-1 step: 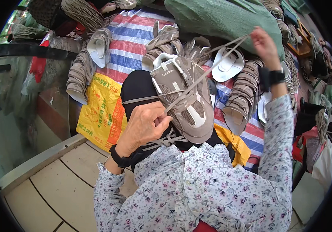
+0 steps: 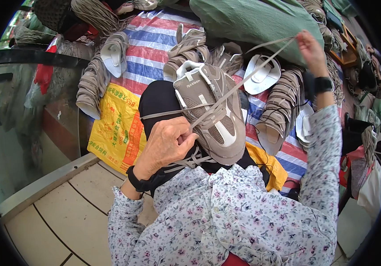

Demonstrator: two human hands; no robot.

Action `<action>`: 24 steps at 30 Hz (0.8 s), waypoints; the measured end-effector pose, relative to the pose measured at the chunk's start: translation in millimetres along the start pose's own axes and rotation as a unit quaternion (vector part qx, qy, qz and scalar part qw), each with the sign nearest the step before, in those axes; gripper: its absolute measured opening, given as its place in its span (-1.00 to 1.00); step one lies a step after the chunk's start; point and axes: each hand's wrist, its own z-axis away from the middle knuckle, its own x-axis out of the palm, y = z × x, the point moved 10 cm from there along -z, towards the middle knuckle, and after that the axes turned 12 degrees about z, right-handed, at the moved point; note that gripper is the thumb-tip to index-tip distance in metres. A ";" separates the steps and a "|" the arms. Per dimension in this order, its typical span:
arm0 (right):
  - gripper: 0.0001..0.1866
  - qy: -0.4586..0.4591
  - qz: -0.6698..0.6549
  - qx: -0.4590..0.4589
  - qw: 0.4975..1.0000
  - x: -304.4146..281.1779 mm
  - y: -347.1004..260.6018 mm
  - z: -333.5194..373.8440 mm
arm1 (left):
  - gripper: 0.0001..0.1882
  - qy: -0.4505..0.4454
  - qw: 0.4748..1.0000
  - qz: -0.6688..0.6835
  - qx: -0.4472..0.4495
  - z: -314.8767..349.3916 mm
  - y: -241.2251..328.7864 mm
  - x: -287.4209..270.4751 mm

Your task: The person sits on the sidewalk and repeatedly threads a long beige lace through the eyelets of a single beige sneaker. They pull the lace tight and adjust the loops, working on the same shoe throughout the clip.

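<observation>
A taupe and white sneaker upper (image 2: 215, 111) lies across my dark-trousered lap, its rounded toe toward me. My left hand (image 2: 166, 142) is closed beside its lower left edge, pinching a flat beige shoelace (image 2: 248, 76) between thumb and finger. From there the lace runs up across the front of the upper to my right hand (image 2: 312, 52). That hand is raised at the upper right, fingers closed on the lace, which is stretched nearly straight. A loose lace tail trails off near the right fingers. More pale laces (image 2: 190, 160) lie on my lap below the left hand.
Nested stacks of similar uppers (image 2: 283, 104) stand on a striped tarp (image 2: 148, 46) to the right, with another stack (image 2: 94, 84) at the left. A large green sack (image 2: 252, 26) lies at the back. A yellow bag (image 2: 117, 126) and a glass panel (image 2: 35, 115) are on the left.
My right hand has moved a little to the right, drawing the lace further out. The left hand and the upper stay practically in place.
</observation>
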 end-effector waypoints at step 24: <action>-0.82 -0.351 0.497 -0.305 0.732 293.7 -5.6 278.1 | -0.85 0.197 0.972 -0.089 0.086 -24.8 13.7 -9.2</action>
